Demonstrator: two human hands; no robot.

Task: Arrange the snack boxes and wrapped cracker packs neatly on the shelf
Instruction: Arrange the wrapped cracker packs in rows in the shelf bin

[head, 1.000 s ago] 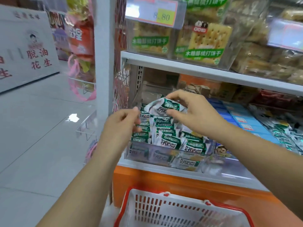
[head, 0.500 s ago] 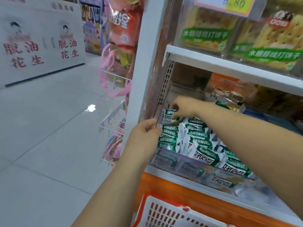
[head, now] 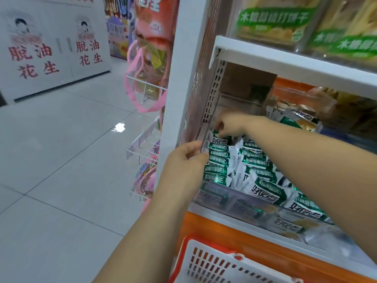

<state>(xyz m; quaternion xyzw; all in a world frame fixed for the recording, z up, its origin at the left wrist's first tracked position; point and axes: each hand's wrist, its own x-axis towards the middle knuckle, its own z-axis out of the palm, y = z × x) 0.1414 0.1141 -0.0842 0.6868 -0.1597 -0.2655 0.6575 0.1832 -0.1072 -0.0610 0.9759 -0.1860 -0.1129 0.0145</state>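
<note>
Green-and-white wrapped cracker packs (head: 255, 162) fill a clear bin (head: 234, 203) on the lower shelf, stacked in rows on edge at the left and lying loose to the right. My right hand (head: 230, 123) reaches to the back left corner and pinches the rearmost pack (head: 221, 138) of the left row. At the bin's left side, my left hand (head: 183, 160) has thumb and fingers curled at the clear side wall (head: 204, 144), beside the left row. Boxed crackers (head: 271, 23) with green labels stand on the upper shelf (head: 285, 58).
A red-and-white shopping basket (head: 214, 262) sits below the shelf's orange base (head: 204, 223). Hanging snack bags with pink handles (head: 151, 48) and wire racks (head: 142, 139) line the shelf end on the left. Tiled floor stretches left. More packs (head: 299, 119) lie behind my right forearm.
My right hand carried a pack from above the pile to the back left corner of the bin. My left hand stayed at the bin's left side. The view swung left and closer.
</note>
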